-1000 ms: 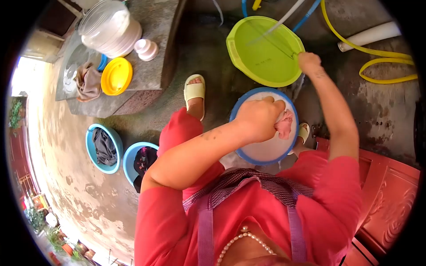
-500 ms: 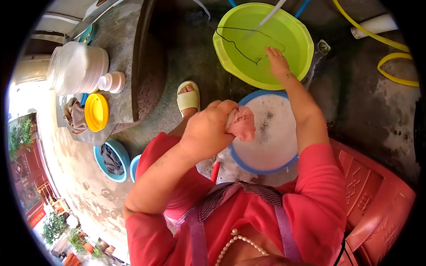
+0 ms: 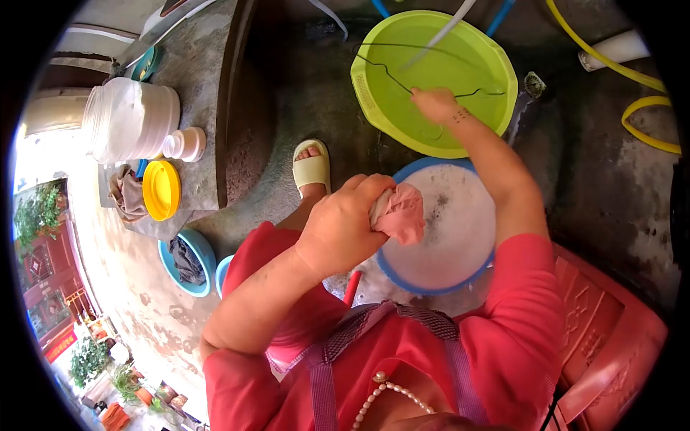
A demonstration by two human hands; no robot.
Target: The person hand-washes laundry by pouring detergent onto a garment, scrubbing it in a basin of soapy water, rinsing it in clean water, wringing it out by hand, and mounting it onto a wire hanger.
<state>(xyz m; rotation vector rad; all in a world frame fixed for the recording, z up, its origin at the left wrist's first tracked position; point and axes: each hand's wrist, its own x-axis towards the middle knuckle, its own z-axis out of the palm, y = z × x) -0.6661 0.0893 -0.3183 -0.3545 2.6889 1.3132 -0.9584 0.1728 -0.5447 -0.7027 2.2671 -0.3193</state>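
My left hand (image 3: 343, 224) is closed around a bunched pink cloth (image 3: 404, 215), held up beside the blue-rimmed basin (image 3: 399, 279) of cloudy, sudsy water. Over the yellow-green basin (image 3: 364, 108) of water, my right hand (image 3: 435, 106) has its fingers closed on a thin dark wire clothes hanger (image 3: 389, 75). Part of the hanger shows on both sides of the hand, with its far bar across the basin. A pale hose (image 3: 440, 33) runs into the green basin.
On the left, a concrete ledge (image 3: 198, 79) carries a large clear plastic jar (image 3: 136, 118) and a yellow lid (image 3: 161, 190). Below it stands a light-blue basin (image 3: 207, 248) with dark cloth (image 3: 185, 260). A red plastic chair (image 3: 604, 323) is at right. Yellow hose (image 3: 596, 54) lies upper right.
My right hand has gone from open fingers over the green basin to gripping the wire hanger, which has shifted. My left hand still holds the pink cloth.
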